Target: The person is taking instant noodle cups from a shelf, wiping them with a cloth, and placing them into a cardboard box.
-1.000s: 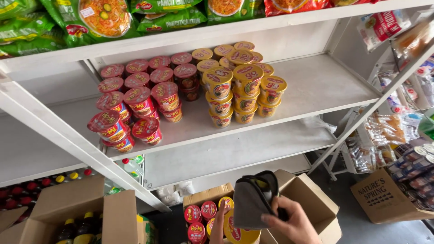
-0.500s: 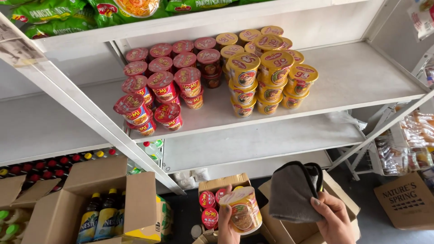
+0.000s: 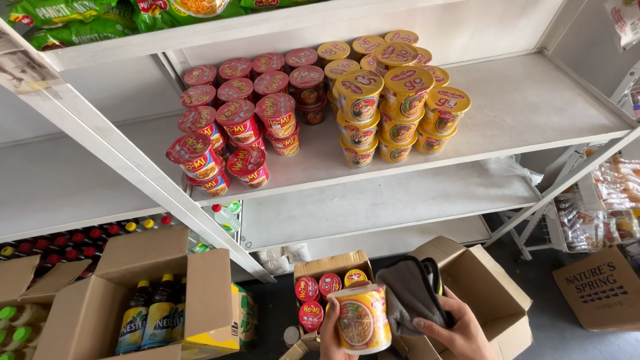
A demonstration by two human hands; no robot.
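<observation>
A white metal shelf unit [image 3: 533, 113] filled most of the view, its middle shelf carrying two clusters of noodle cups stacked two and three high: red cups [image 3: 233, 127] on the left, yellow cups [image 3: 393, 100] just beside them on the right, with bare shelf to the right of those. Below, on the floor, an open cardboard box [image 3: 167, 280] at the left held bottled drinks with yellow and dark caps. A smaller open carton [image 3: 333, 267] between the hands and the shelf held several red-lidded cups and one yellow-lidded cup.

The left hand [image 3: 330, 337] was closed around a yellow noodle cup [image 3: 362, 319], held upright just above that carton and well below the shelf. The right hand [image 3: 453, 330] gripped a dark grey cloth [image 3: 413, 293], bunched, beside the cup. The step in hand looked like lifting a cup out for shelving; the next move would call for raising it to the yellow cluster and seating it level on a stack.
</observation>
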